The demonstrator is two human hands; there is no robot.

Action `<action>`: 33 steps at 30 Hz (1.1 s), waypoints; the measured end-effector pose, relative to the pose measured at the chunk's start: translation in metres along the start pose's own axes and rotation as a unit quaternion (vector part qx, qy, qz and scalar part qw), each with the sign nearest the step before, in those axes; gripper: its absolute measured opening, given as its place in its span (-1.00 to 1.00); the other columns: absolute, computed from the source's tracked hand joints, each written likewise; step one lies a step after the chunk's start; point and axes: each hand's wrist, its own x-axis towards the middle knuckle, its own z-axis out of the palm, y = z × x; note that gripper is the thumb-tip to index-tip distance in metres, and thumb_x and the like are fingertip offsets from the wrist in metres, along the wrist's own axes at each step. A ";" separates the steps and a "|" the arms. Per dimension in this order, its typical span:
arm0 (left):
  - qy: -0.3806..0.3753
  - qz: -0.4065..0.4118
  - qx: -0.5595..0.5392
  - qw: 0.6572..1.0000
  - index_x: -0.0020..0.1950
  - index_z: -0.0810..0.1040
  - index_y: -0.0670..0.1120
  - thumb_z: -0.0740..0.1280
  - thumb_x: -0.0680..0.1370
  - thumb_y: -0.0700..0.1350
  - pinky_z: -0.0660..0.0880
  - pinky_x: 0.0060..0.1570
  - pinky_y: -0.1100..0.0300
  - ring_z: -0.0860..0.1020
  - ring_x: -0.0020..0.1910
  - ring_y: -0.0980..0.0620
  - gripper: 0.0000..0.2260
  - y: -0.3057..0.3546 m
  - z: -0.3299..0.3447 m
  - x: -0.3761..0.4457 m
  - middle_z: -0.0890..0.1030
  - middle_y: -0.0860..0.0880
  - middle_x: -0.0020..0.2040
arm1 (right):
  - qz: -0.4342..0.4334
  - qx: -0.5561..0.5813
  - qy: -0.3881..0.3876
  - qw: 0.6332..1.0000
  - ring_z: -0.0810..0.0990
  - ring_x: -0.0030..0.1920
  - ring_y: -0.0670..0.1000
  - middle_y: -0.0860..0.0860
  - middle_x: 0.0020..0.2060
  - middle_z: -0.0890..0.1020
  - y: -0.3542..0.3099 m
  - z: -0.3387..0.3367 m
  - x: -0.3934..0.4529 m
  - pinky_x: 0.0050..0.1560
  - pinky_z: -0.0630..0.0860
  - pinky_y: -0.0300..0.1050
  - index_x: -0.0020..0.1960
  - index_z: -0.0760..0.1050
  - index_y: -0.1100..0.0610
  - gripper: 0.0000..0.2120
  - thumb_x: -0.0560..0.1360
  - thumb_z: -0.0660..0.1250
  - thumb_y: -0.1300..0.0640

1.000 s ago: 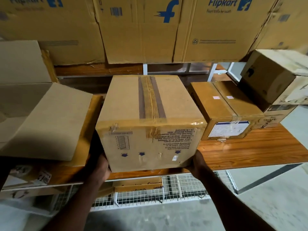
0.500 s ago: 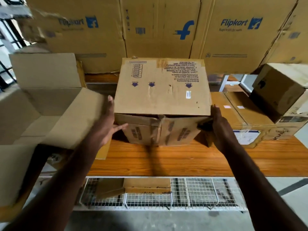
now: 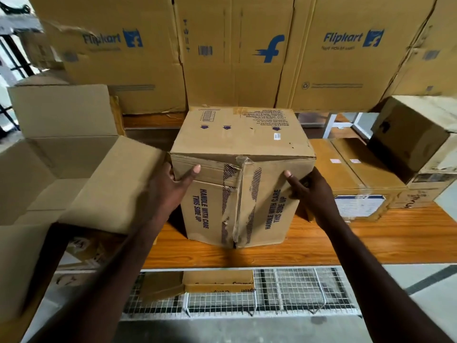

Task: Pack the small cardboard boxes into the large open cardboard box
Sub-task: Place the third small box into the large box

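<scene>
Hands gripping a taped cardboard box [image 3: 243, 179] on the wooden tabletop [image 3: 346, 246], left hand [image 3: 170, 186] and right hand [image 3: 314, 191] clasping opposite sides, large open box [image 3: 61, 154] just left.

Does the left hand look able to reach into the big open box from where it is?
Probably yes: the left hand sits right beside the open box, whose flaps are folded out. But it is holding the taped box.
</scene>
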 end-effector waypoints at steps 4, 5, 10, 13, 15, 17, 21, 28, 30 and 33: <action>0.027 0.026 0.006 0.999 0.46 0.47 0.05 0.50 0.49 0.35 0.63 -0.12 0.19 0.63 0.12 0.12 -0.35 -0.006 0.006 -0.007 0.66 0.12 0.20 | -0.030 -0.053 0.022 0.998 0.72 0.20 0.06 -0.03 0.34 0.65 0.015 0.002 0.005 0.02 0.76 0.15 0.58 0.30 -0.12 -0.21 0.47 0.52 -0.33; 0.021 0.031 -0.011 0.999 0.45 0.45 0.07 0.52 0.49 0.33 0.66 -0.06 0.15 0.64 0.15 0.13 -0.36 -0.012 0.008 -0.008 0.66 0.12 0.24 | -0.034 -0.066 0.021 0.997 0.71 0.23 0.07 -0.03 0.37 0.64 0.019 0.002 0.005 0.06 0.75 0.17 0.60 0.28 -0.12 -0.17 0.47 0.53 -0.33; -0.043 -0.053 -0.042 0.997 0.31 0.43 0.07 0.54 0.48 0.28 0.64 -0.11 0.15 0.68 0.10 0.07 -0.45 -0.041 0.027 -0.014 0.66 0.15 0.08 | -0.023 -0.048 0.014 0.998 0.62 0.38 0.04 -0.09 0.44 0.59 0.044 0.007 0.006 0.18 0.71 0.28 0.62 0.25 -0.19 -0.08 0.41 0.60 -0.35; -0.048 -0.102 -0.066 0.991 0.37 0.46 0.00 0.53 0.37 0.42 0.65 -0.11 0.13 0.70 0.10 -0.01 -0.26 -0.056 0.046 -0.020 0.68 0.10 0.08 | 0.006 0.008 -0.009 1.000 0.61 0.41 0.00 -0.15 0.43 0.58 0.063 0.017 0.004 0.25 0.67 0.31 0.63 0.21 -0.24 -0.03 0.38 0.65 -0.32; -0.028 -0.104 -0.085 0.990 0.42 0.47 0.02 0.53 0.29 0.52 0.71 0.02 -0.04 0.71 0.12 0.01 -0.12 -0.071 0.055 -0.020 0.71 0.05 0.16 | 0.006 0.021 -0.008 1.000 0.63 0.38 -0.01 -0.14 0.40 0.61 0.067 0.024 0.001 0.27 0.67 0.30 0.62 0.22 -0.21 -0.01 0.34 0.65 -0.32; -0.017 -0.102 -0.091 0.991 0.41 0.49 0.03 0.56 0.34 0.45 0.72 0.05 -0.08 0.71 0.11 0.03 -0.20 -0.075 0.060 -0.018 0.72 0.04 0.18 | 0.004 0.031 -0.006 1.000 0.66 0.35 -0.02 -0.14 0.38 0.64 0.067 0.028 0.000 0.27 0.67 0.29 0.61 0.25 -0.19 -0.04 0.35 0.65 -0.31; -0.005 -0.102 -0.060 0.993 0.31 0.50 0.00 0.56 0.42 0.35 0.67 -0.15 0.12 0.73 0.06 -0.01 -0.36 -0.058 0.056 -0.018 0.71 0.03 0.11 | 0.014 0.034 -0.005 0.999 0.66 0.32 -0.04 -0.14 0.36 0.65 0.054 0.023 0.002 0.29 0.65 0.30 0.61 0.29 -0.14 -0.09 0.40 0.66 -0.22; 0.032 -0.037 -0.031 0.998 0.24 0.54 0.18 0.52 0.42 0.42 0.65 -0.22 0.20 0.71 -0.10 0.21 -0.48 -0.025 0.025 -0.028 0.72 0.17 -0.01 | -0.017 0.014 0.008 1.000 0.69 0.22 -0.08 -0.21 0.26 0.69 0.008 0.003 -0.001 0.19 0.69 0.16 0.48 0.40 -0.26 -0.28 0.42 0.62 -0.29; 0.039 -0.017 -0.028 0.999 0.28 0.56 0.14 0.54 0.45 0.35 0.57 -0.27 0.38 0.69 -0.13 0.27 -0.49 -0.013 0.018 -0.032 0.72 0.18 0.01 | -0.029 0.007 0.020 0.999 0.69 0.23 -0.08 -0.21 0.29 0.68 -0.002 -0.004 -0.003 0.16 0.67 0.09 0.52 0.37 -0.28 -0.24 0.41 0.61 -0.33; 0.039 -0.002 -0.041 0.998 0.30 0.56 0.12 0.55 0.50 0.24 0.52 -0.37 0.48 0.69 -0.20 0.34 -0.55 -0.001 0.012 -0.034 0.72 0.17 -0.01 | -0.034 0.027 0.015 0.999 0.71 0.25 -0.02 -0.21 0.30 0.69 -0.009 -0.010 -0.006 0.20 0.69 0.22 0.53 0.35 -0.35 -0.23 0.42 0.62 -0.33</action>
